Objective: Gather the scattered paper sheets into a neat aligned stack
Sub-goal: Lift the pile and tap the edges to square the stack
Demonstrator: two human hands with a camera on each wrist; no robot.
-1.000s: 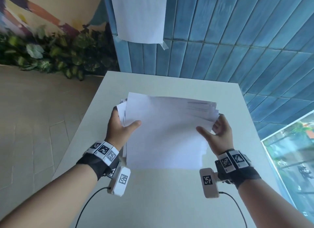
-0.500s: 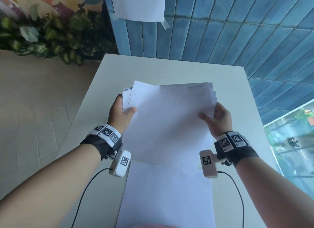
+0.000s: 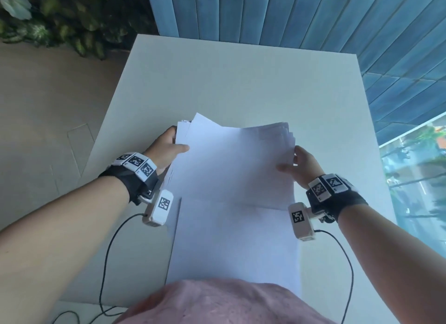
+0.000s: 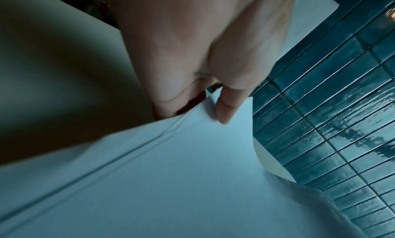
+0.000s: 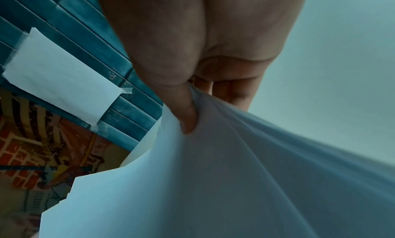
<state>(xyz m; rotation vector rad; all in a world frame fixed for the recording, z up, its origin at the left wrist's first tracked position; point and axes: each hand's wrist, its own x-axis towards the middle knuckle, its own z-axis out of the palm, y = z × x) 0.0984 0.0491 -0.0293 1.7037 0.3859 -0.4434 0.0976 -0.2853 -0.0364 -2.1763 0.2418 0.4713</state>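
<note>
White paper sheets (image 3: 231, 164), an uneven bundle, are held above the pale rectangular table (image 3: 241, 82) at both side edges. Left hand (image 3: 164, 152) and right hand (image 3: 301, 169) are each clamped on it, thumb on top, fingers underneath. Another flat white sheet (image 3: 236, 246) is seen below, on the table.

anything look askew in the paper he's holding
Yes. The paper stack held by the left hand and right hand is uneven: its far corners fan out, with one sheet's corner poking up at the far left.
</note>
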